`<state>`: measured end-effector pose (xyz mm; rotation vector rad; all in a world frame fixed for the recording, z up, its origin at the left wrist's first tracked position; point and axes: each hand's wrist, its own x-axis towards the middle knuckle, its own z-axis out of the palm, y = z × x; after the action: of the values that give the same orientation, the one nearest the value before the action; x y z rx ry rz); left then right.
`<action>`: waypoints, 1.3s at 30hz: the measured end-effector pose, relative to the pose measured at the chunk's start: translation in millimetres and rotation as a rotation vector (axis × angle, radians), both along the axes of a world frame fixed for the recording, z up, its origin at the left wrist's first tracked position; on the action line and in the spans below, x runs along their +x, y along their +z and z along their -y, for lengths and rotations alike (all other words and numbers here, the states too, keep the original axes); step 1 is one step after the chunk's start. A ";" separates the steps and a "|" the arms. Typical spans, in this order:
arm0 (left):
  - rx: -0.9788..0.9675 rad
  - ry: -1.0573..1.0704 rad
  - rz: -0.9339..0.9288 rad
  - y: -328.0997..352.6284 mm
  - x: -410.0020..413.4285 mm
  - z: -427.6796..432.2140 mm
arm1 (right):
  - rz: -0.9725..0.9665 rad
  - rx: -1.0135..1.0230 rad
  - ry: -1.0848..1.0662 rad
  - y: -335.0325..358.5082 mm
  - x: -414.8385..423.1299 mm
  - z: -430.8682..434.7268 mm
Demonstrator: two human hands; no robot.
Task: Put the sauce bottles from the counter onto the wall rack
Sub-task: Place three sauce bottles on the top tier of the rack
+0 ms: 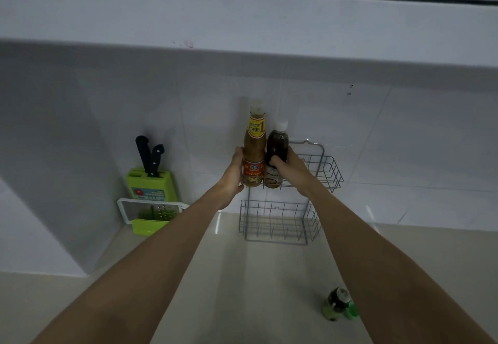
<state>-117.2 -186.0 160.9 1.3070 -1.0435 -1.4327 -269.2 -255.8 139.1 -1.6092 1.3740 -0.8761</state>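
Observation:
A two-tier grey wire wall rack (327, 172) hangs on the white tiled wall. Two bottles stand upright at the left end of its upper basket. The tall one (253, 149) holds tan sauce and has a yellow and red label; my left hand (234, 173) grips its lower left side. Beside it, touching it, is a shorter dark sauce bottle (276, 146) with a white cap, and my right hand (292, 169) is wrapped around its middle. The lower basket (277, 222) holds nothing. A green-labelled bottle (336, 303) stands on the beige counter, near right.
A green knife block (152, 184) with two black-handled knives stands in the left corner, with a white and green grater box (151, 217) in front of it. A white overhead cabinet (242, 20) juts out above the rack.

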 end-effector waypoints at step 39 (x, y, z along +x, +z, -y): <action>0.309 0.002 0.548 -127.2 37.9 -100.3 | -0.797 -0.079 0.446 -227.2 -6.3 -191.3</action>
<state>-79.4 -85.6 33.7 1.9978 -1.1926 -1.2957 -275.5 -64.5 -88.1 -2.3379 1.3838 0.0045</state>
